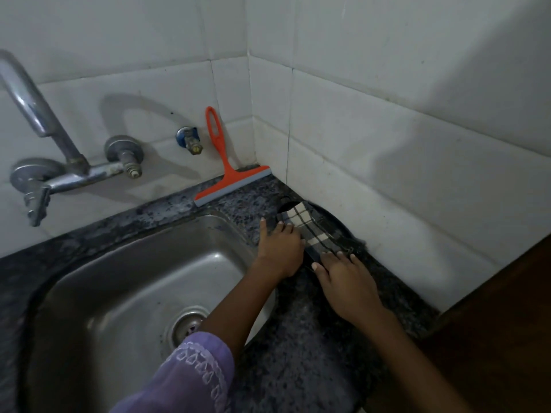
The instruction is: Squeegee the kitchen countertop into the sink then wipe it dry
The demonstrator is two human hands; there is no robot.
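A dark checked cloth [316,231] lies on the speckled black countertop [301,347], in the corner to the right of the sink. My left hand [278,248] presses flat on the cloth's left edge, fingers spread. My right hand [347,284] rests on its near end, fingers flat. The orange squeegee [229,171] leans upright against the tiled back wall, its blade on the counter behind the steel sink [119,278]. Neither hand touches the squeegee.
A metal tap [44,144] with two valves juts from the wall at the left, and a small blue-collared valve [190,141] sits beside the squeegee handle. White tiled walls meet at the corner. A dark wooden surface [492,338] borders the counter on the right.
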